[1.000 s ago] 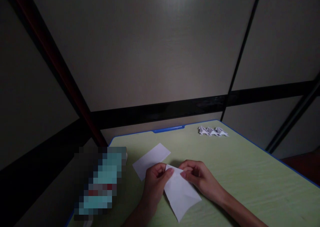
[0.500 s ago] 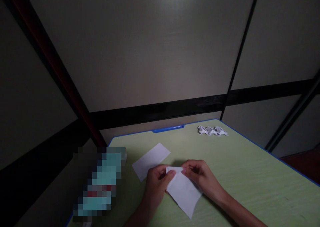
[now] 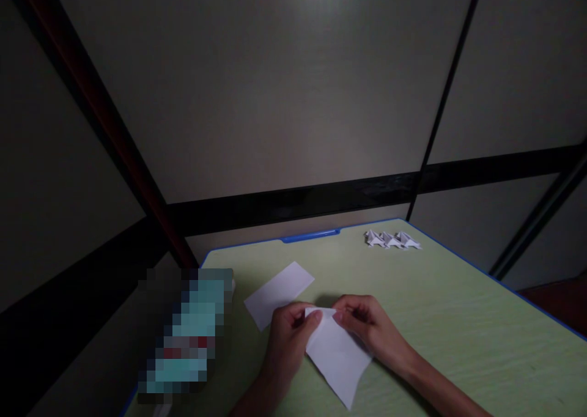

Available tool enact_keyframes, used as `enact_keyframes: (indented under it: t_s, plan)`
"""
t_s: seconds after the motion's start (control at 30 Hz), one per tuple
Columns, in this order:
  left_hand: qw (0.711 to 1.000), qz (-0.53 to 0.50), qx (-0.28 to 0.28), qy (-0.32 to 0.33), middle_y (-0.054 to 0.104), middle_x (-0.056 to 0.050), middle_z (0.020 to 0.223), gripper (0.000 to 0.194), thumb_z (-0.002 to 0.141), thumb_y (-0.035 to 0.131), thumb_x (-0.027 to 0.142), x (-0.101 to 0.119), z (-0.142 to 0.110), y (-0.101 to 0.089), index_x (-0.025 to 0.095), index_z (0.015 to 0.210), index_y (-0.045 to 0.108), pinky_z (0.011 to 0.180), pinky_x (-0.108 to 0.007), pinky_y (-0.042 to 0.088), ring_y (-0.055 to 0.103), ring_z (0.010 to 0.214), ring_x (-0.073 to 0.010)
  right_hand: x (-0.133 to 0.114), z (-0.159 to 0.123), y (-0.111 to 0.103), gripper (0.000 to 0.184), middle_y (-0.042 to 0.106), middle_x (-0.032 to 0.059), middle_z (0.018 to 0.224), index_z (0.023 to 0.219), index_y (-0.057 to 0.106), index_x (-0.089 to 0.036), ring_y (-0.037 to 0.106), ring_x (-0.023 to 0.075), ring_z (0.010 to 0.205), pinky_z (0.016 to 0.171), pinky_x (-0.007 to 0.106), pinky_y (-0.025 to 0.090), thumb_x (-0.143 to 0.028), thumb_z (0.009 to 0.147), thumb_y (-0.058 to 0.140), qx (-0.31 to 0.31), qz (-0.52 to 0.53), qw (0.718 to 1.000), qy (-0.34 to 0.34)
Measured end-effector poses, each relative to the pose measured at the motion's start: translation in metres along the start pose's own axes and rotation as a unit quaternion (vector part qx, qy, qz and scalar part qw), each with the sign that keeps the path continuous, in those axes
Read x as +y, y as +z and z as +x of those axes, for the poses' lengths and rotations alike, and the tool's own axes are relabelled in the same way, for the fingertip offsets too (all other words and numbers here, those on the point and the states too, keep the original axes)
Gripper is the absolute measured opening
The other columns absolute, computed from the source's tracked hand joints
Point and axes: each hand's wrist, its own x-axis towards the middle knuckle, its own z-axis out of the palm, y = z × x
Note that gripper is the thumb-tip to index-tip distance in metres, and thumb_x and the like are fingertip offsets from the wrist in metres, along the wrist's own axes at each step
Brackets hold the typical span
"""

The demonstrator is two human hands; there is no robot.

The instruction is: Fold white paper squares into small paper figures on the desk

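Note:
A white sheet of paper [image 3: 340, 361] is pinched along its far edge between both hands, its near corner pointing toward me. My left hand [image 3: 290, 337] grips the far left corner, thumb on top and fingers beneath. At the far right part of that edge, my right hand [image 3: 367, 322] is closed on the sheet with thumb and fingertips. The fingers under the paper are hidden. Just beyond my left hand lies a second, flat white paper strip [image 3: 277, 293], partly covered by that hand.
Three small folded white paper figures [image 3: 392, 239] stand in a row at the far right of the pale green table [image 3: 458, 307]. A blue handle-like piece [image 3: 312, 236] sits at the far edge. On the left is a blurred-out turquoise item [image 3: 192, 325]. Cabinet panels [image 3: 293, 99] rise behind.
The hands keep their hold on the paper and barely move. The sheet's near corner sits slightly lower. The whole view has shifted a little.

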Motion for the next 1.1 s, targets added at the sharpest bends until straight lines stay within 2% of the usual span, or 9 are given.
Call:
enact_keyframes:
  t_s: [0.17, 0.3, 0.67, 0.9, 1.1]
  plan:
    - [1.000, 0.005, 0.001, 0.005, 0.051, 0.001, 0.045, 0.017, 0.059, 0.057, 0.026, -0.0006, -0.0006, 0.0000, 0.010, 0.056, 0.057, 0.038, -0.017, 0.028, 0.042, 0.042, -0.0083, -0.0024, -0.0005, 0.0027, 0.022, 0.047, -0.0026, 0.049, 0.057, 0.054, -0.011, 0.038, 0.0070, 0.044, 0.039, 0.018, 0.028, -0.031, 0.056, 0.063, 0.005, -0.023, 1.000, -0.005]
    - [1.000, 0.005, -0.003, 0.007, 0.050, 0.002, 0.044, 0.017, 0.058, 0.058, 0.027, 0.0007, -0.0004, 0.0007, 0.010, 0.054, 0.057, 0.038, -0.017, 0.028, 0.041, 0.041, -0.0083, -0.0029, 0.0004, 0.0040, 0.027, 0.043, -0.0039, 0.045, 0.052, 0.053, -0.011, 0.035, 0.0061, 0.042, 0.037, 0.017, 0.024, -0.037, 0.057, 0.061, 0.031, -0.049, 0.998, -0.008]
    - [1.000, 0.000, -0.029, -0.007, 0.044, 0.003, 0.042, 0.020, 0.057, 0.058, 0.030, 0.0038, -0.0025, 0.0012, 0.011, 0.052, 0.055, 0.039, -0.018, 0.026, 0.039, 0.041, -0.0081, 0.0029, -0.0003, 0.0021, 0.030, 0.040, -0.0047, 0.044, 0.051, 0.051, -0.011, 0.032, 0.0054, 0.041, 0.038, 0.018, 0.022, -0.039, 0.062, 0.056, 0.018, -0.025, 0.999, -0.022]
    - [0.998, 0.035, -0.029, 0.044, 0.031, 0.005, 0.044, 0.028, 0.061, 0.055, 0.028, 0.0056, -0.0013, -0.0006, 0.014, 0.041, 0.041, 0.042, -0.019, 0.022, 0.030, 0.044, -0.0072, 0.0024, 0.0010, 0.0005, 0.028, 0.038, -0.0054, 0.043, 0.051, 0.050, -0.011, 0.030, 0.0051, 0.040, 0.039, 0.019, 0.020, -0.036, 0.063, 0.056, 0.010, -0.002, 1.000, -0.017]
    - [0.998, 0.034, -0.025, 0.038, 0.022, 0.006, 0.046, 0.034, 0.065, 0.048, 0.031, 0.0043, 0.0008, -0.0029, 0.017, 0.041, 0.028, 0.043, -0.020, 0.021, 0.026, 0.045, -0.0077, 0.0001, 0.0003, 0.0018, 0.027, 0.037, -0.0059, 0.043, 0.050, 0.049, -0.012, 0.029, 0.0050, 0.040, 0.039, 0.019, 0.020, -0.035, 0.062, 0.057, 0.000, 0.019, 1.000, -0.021]
